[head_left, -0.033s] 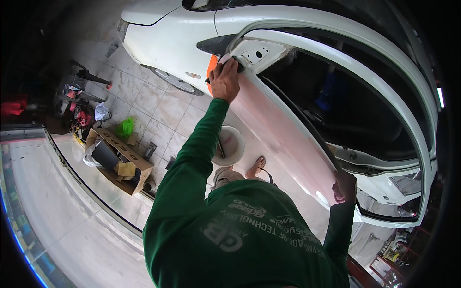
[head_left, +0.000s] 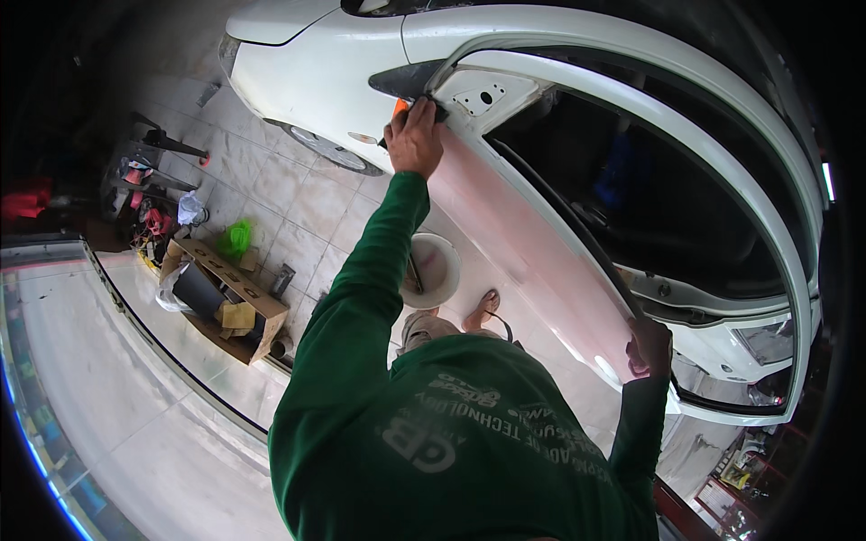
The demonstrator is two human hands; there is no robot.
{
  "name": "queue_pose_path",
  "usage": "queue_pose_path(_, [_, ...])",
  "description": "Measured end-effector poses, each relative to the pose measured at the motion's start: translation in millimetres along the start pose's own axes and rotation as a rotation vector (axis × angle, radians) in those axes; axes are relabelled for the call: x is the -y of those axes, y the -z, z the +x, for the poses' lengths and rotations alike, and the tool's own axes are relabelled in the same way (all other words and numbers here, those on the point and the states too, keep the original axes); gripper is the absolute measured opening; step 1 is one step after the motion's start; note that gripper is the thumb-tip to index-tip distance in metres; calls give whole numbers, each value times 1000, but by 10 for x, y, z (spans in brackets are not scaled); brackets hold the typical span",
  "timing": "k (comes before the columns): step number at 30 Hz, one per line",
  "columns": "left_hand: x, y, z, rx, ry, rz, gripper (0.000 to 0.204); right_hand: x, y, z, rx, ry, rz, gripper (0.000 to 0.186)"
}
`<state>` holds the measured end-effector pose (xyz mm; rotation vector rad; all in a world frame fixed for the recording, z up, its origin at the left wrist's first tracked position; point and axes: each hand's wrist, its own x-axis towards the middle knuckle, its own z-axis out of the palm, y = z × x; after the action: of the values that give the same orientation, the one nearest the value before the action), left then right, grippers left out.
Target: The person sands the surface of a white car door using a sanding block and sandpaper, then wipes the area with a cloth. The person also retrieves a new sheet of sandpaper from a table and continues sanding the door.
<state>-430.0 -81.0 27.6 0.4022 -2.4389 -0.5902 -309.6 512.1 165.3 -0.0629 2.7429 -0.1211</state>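
Observation:
A white car stands at the right with its front door (head_left: 523, 243) swung open; a pinkish, matte coat covers the door's outer panel. My left hand (head_left: 415, 142) is closed on a black and orange pad (head_left: 401, 107), pressed to the panel's front end below the dark triangular mirror-corner area. Its full shape is hidden by my fingers. At the door's rear edge, beside the oval handle recess (head_left: 606, 368), my right hand (head_left: 649, 347) wraps round the edge. Some of its fingers lie in shadow.
A white bucket (head_left: 448, 275) with a stick-like tool inside stands on the tiled floor by my feet. To the left are an open cardboard box (head_left: 262, 338), a green plastic bag (head_left: 235, 238) and a dark stool (head_left: 162, 144). A pale panel (head_left: 153, 397) fills the lower left.
My left hand has shifted slightly up and to the left along the door's front end, and less of the pad's orange shows. My right hand stays at the door edge.

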Motion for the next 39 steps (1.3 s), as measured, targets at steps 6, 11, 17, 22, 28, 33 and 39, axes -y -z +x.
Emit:
queue_pose_path(6, [-123, 0, -189, 30, -70, 56, 50, 194, 106, -16, 66, -200, 132, 37])
queue_pose_path(11, [-301, 46, 53, 61, 199, 48, 48, 263, 115, -76, 10, -56, 1, 37])
queue_pose_path(17, [42, 17, 128, 33, 87, -85, 51, 144, 97, 26, 78, 16, -180, 34])
queue_pose_path(22, [-886, -76, -828, -88, -25, -278, 49, 453, 229, 11, 75, -246, 176, 43])
queue_pose_path(28, [-987, 65, -947, 21, -285, -338, 49, 319, 203, -56, 77, -317, 332, 39])
queue_pose_path(33, [-535, -98, -575, -116, -61, -136, 46, 656, 421, -94, 125, -413, 351, 34])
queue_pose_path(39, [-1981, 75, -1810, 160, -457, -413, 50, 644, 401, -148, 125, -473, 304, 37])
